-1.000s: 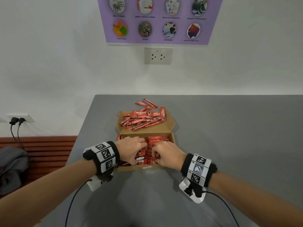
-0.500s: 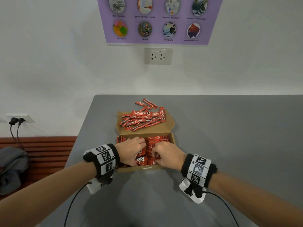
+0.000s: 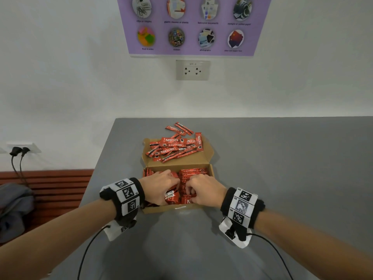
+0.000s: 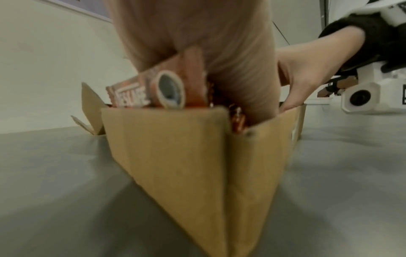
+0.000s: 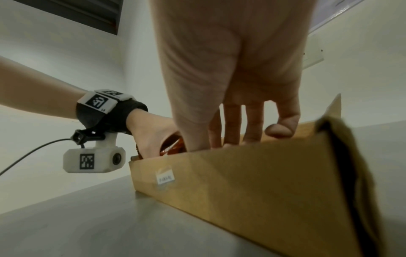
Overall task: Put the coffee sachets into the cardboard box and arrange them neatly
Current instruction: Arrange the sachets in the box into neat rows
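Nearest, sachets are pinched upright inside the cardboard box (image 3: 161, 209) by the left hand (image 3: 159, 186); the right hand (image 3: 203, 191), fingers curled, grips packed ones. Beyond, loose coffee sachets (image 3: 175, 146) lie jumbled on the open lid (image 3: 207, 152), straight ahead.

- My arms are bare, no sleeves.
- On my left wrist sits a black fabric band (image 3: 123, 196) carrying white blocks printed with black square marker codes.
- My right wrist wears a matching band (image 3: 242, 206).
- Under each hangs a white camera housing (image 5: 94, 160) with its own marker, round lens and a thin black cable (image 3: 88, 251).
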A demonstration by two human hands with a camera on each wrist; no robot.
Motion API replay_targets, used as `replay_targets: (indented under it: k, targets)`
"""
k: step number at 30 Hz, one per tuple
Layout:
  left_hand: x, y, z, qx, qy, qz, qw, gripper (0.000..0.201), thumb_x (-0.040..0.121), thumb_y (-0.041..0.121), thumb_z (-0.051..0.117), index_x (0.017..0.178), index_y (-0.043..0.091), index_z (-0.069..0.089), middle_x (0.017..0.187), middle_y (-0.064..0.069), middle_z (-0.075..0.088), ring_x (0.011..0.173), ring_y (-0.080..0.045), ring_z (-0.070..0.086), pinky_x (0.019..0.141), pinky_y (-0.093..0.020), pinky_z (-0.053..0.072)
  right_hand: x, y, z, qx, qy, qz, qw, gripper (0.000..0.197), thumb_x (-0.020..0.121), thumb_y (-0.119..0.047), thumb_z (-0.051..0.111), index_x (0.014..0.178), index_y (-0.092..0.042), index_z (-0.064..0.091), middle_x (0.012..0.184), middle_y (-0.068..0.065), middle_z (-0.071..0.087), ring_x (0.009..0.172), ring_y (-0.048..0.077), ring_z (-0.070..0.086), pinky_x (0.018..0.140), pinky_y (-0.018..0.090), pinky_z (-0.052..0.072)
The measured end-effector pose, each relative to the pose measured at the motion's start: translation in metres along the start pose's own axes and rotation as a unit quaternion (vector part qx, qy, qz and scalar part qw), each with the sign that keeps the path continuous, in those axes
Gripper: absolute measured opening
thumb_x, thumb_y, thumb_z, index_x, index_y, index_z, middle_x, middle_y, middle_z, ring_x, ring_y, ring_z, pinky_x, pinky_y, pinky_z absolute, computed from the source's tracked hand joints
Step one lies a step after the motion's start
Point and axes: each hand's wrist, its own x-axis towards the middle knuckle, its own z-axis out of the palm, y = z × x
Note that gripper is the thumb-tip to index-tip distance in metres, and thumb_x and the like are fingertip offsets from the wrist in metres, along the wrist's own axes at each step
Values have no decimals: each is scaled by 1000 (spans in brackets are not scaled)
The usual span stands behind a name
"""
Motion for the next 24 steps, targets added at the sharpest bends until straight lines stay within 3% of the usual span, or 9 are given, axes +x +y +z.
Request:
replay_targets:
  k: [2, 6, 12, 14, 17, 19, 21, 24]
  targets:
    - [-1, -2, 2, 19, -5, -2, 1000, 41, 81, 49, 61, 105, 16, 57, 103, 3, 57, 86, -10, 32, 75, -26, 38, 0, 0, 0, -1, 0, -2, 1000, 8, 81, -16, 65, 89, -13, 64, 98, 0, 62, 89, 15, 57, 73, 28, 46]
    - [-1, 1, 0, 33, -33, 6, 999, 30, 83, 39, 60, 100, 14, 62, 105, 1, 57, 90, -12, 33, 82, -32, 43, -1, -1, 1, -3, 4, -4, 1000, 9, 81, -16, 64, 90, -13, 64, 99, 0, 62, 90, 15, 56, 73, 28, 45]
    - [-3, 2, -1, -9, -24, 7, 1000, 21, 82, 31, 62, 95, 13, 64, 106, -2, 54, 100, -16, 46, 83, -25, 42, -1, 0, 2, 2, 8, -10, 1000, 10, 82, -16, 64, 91, -13, 64, 100, 1, 60, 90, 16, 56, 76, 30, 48]
    - [-4, 5, -3, -25, -9, 12, 1000, 22, 84, 27, 61, 102, 14, 63, 113, -2, 50, 104, -16, 47, 85, -21, 35, -1, 1, 2, -1, 9, -11, 1000, 9, 82, -16, 64, 91, -14, 64, 100, 1, 60, 91, 15, 57, 78, 31, 50]
    - [-5, 10, -5, -22, -26, -4, 999, 41, 86, 24, 59, 125, 15, 52, 126, -2, 45, 117, -18, 42, 102, -30, 28, -1, 1, 2, -1, 11, -13, 1000, 9, 82, -16, 64, 91, -14, 63, 99, 0, 60, 90, 16, 57, 77, 30, 49]
    - [-4, 11, -6, -26, -37, -13, 999, 42, 85, 24, 60, 126, 16, 51, 130, -2, 44, 121, -19, 40, 108, -36, 25, -1, 1, 3, -1, 13, -14, 1000, 10, 82, -15, 64, 91, -14, 63, 99, 1, 60, 90, 16, 57, 75, 30, 47]
    - [-4, 10, -5, -41, -36, -19, 998, 36, 85, 28, 61, 117, 15, 57, 124, -3, 46, 114, -18, 42, 104, -32, 29, -1, 2, 3, -1, 15, -13, 1000, 11, 82, -16, 64, 93, -13, 64, 101, 1, 60, 91, 16, 57, 76, 30, 47]
    - [-5, 6, -5, -86, -12, -47, 995, 27, 79, 31, 67, 98, 12, 60, 102, -1, 45, 93, -14, 42, 85, -24, 38, -1, 3, 5, -1, 21, -10, 1000, 13, 82, -16, 64, 95, -12, 64, 102, 2, 60, 93, 17, 57, 74, 29, 45]
